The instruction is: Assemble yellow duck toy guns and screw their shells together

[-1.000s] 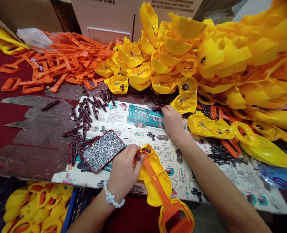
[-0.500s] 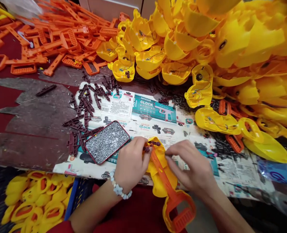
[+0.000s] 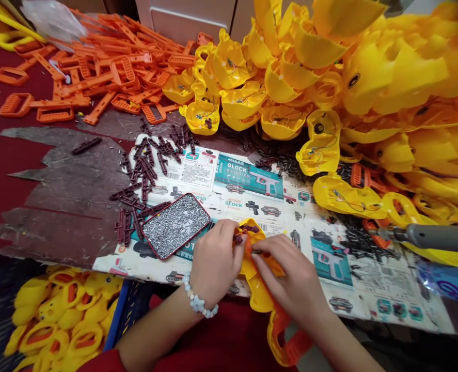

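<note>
A yellow plastic shell (image 3: 260, 295) lies at the table's front edge, with an orange handle piece (image 3: 265, 276) laid along inside it and its loop end hanging over the edge. My left hand (image 3: 218, 261), with a beaded bracelet at the wrist, grips the shell's upper left side, thumb and fingers beside a dark maroon part (image 3: 239, 238). The fingertips of my right hand (image 3: 290, 276) pinch a small dark piece (image 3: 256, 251) over the orange handle. Left of my hands sits a red-rimmed tray (image 3: 176, 225) full of small silver screws.
Maroon parts (image 3: 145, 165) lie behind the tray. Orange handles (image 3: 108, 67) are heaped at back left, yellow shells (image 3: 290, 67) at back right. A grey tool (image 3: 438, 237) juts in from the right. A crate of yellow pieces (image 3: 64, 310) stands lower left.
My right hand has moved left onto the orange handle, with a small dark piece at its fingertips. The grey tool now shows at the right. The view has shifted slightly.
</note>
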Available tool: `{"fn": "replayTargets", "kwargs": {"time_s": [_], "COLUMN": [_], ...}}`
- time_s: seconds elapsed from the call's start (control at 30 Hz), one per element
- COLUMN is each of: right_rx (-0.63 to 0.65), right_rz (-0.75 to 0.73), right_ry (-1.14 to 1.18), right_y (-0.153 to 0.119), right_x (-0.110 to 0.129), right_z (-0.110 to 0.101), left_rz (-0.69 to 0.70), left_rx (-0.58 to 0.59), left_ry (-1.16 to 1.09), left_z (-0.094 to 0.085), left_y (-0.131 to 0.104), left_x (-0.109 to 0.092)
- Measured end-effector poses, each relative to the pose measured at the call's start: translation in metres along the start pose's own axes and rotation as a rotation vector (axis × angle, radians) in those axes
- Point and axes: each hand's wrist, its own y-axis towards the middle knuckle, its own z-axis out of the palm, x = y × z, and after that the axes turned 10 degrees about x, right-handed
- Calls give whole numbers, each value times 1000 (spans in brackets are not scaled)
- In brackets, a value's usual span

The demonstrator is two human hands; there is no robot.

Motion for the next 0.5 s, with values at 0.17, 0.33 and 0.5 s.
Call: {"fn": "replayTargets", "kwargs": {"time_s": [0.17, 0.33, 0.5], "right_rx": [-84, -125, -227], "right_rz": [72, 72, 23], "right_ry": [-39, -63, -153], "right_y": [-3, -1, 8], "right_x": [4, 4, 6], "right_z": [9, 12, 20], "left_rz": [86, 106, 164], "left_rx": [50, 55, 27], "left_ry": [-114, -153, -62], "left_z": [-3, -3, -3], "left_y": [-6, -11, -11], "left_x": [4, 14, 14]}}
